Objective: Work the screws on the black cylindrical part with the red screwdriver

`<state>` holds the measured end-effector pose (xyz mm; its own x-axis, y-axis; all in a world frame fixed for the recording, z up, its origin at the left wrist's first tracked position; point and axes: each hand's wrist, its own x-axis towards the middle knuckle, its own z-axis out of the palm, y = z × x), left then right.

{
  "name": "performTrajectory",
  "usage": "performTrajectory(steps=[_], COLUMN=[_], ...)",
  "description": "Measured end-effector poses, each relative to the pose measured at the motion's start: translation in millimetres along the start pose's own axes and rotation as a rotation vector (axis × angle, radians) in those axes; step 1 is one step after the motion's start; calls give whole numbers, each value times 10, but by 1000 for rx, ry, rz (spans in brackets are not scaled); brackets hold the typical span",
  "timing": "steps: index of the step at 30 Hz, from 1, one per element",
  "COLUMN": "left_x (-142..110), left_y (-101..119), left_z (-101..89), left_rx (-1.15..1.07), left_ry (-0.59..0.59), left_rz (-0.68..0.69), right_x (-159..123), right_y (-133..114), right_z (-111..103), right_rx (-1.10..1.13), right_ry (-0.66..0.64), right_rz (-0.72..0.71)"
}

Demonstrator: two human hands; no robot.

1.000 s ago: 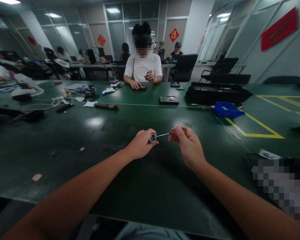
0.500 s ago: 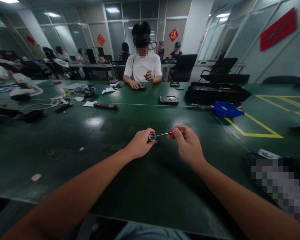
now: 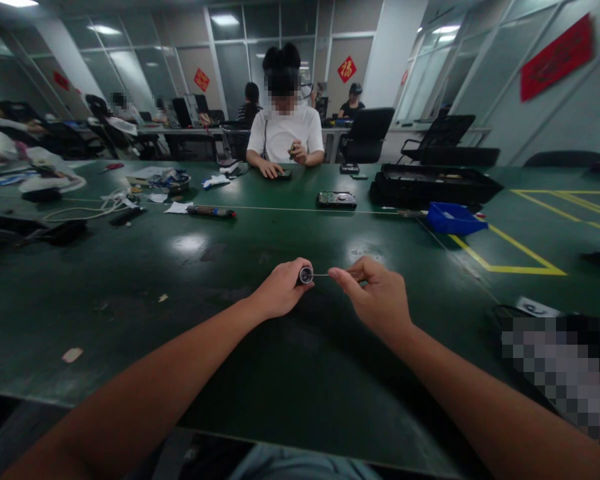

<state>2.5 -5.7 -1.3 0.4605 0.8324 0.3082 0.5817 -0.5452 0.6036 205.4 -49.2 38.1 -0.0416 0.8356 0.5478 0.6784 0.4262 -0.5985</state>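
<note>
My left hand [image 3: 280,290] is wrapped round a dark cylinder [image 3: 305,275] whose round, silver-rimmed open end faces me. Most of the cylinder's body is hidden by the fingers. My right hand [image 3: 377,293] grips a screwdriver [image 3: 321,275] with a thin metal shaft; its handle is mostly covered by my fingers. The shaft points left and its tip meets the cylinder's rimmed end. Both hands are held over the middle of the green table [image 3: 130,320].
Beyond my hands lie a hard drive [image 3: 337,200], a blue bin [image 3: 455,219], a long black tray [image 3: 430,185] and a dark, pen-like tool [image 3: 211,212]. Cables [image 3: 107,205] and clutter spread at the left. Opposite sits a person [image 3: 286,133] handling small parts.
My right hand has turned around the screwdriver, its thumb now stretched further toward the cylinder and covering more of the handle. The left hand keeps its hold nearly unmoved.
</note>
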Motion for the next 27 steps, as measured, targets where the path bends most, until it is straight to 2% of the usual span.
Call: performTrajectory(steps=[3,6,10,17,23,27], left_x=[-4,1,17,16,12,14], left_y=[-1,2,5,-10,-8,-9], left_z=[-6,-22,-32,-11,-15,-19], left_rx=[0,2,20,28,29,18], left_ry=[3,-3,1,25,16,21], left_rz=[-4,-26,-13,1,-22,-20], right_x=[-10,-22,-38,-54,-37,-41], right_y=[-19,-43,-73,-59,-77,-83], right_z=[-1,1,-11,-7,-21,-7], right_rx=[36,113,106,86,69,74], right_ry=[-30,-115,-200,-144,-217,-194], right_rz=[-36,-132,-225,-98,-108,-47])
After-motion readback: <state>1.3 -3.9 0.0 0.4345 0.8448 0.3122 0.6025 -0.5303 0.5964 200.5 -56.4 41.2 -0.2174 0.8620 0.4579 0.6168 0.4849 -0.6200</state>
